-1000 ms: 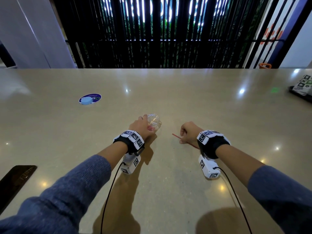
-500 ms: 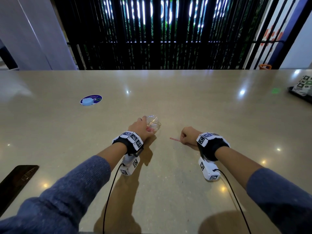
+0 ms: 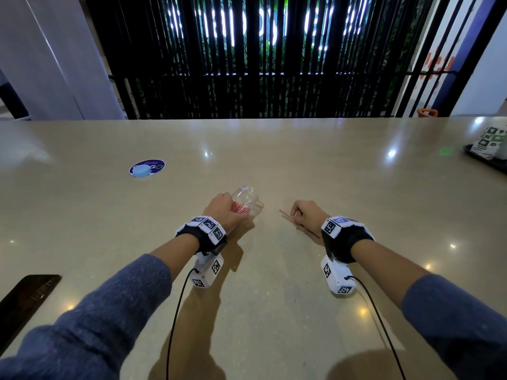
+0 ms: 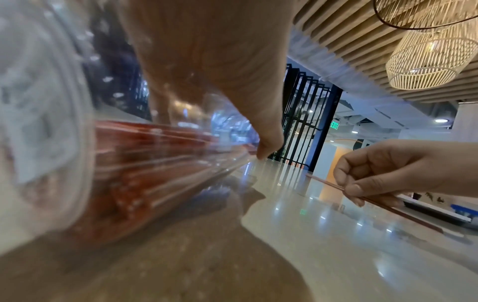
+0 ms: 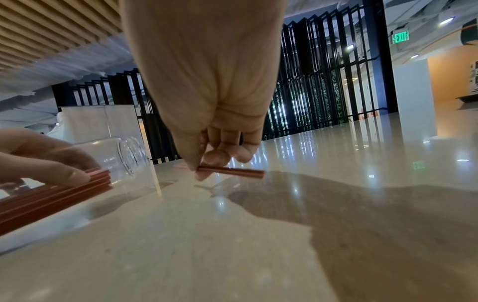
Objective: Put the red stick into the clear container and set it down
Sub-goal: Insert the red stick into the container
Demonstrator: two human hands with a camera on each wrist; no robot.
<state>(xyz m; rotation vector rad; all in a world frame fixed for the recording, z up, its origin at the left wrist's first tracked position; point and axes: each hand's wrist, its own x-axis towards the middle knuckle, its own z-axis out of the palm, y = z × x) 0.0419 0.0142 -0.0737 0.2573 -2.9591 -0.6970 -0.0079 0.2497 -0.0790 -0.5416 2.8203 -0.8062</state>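
A clear container [image 3: 247, 201] lies on its side on the beige table [image 3: 274, 297], mouth toward the right, with several red sticks [image 3: 238, 207] inside. My left hand [image 3: 223, 212] grips it from above; its fingers [image 5: 38, 163] curl round the wall. My right hand [image 3: 307, 216] pinches a thin red stick [image 3: 286, 216] between thumb and fingertips, low over the table, a hand's width right of the container mouth [image 5: 131, 157]. The stick [image 4: 383, 202] points left toward the container [image 4: 129, 163]. In the right wrist view the red stick [image 5: 230, 172] shows just below my fingertips [image 5: 220, 157].
A blue cap [image 3: 141, 171] sits on a round sticker [image 3: 153, 164] at the far left. A dark phone [image 3: 24, 300] lies at the near left edge. Printed cups on a tray [image 3: 491, 145] stand at the far right. Black railings rise behind the table's far edge.
My right hand with the red stick has shifted slightly left and lowered toward the table. The left hand keeps its hold on the lying container.
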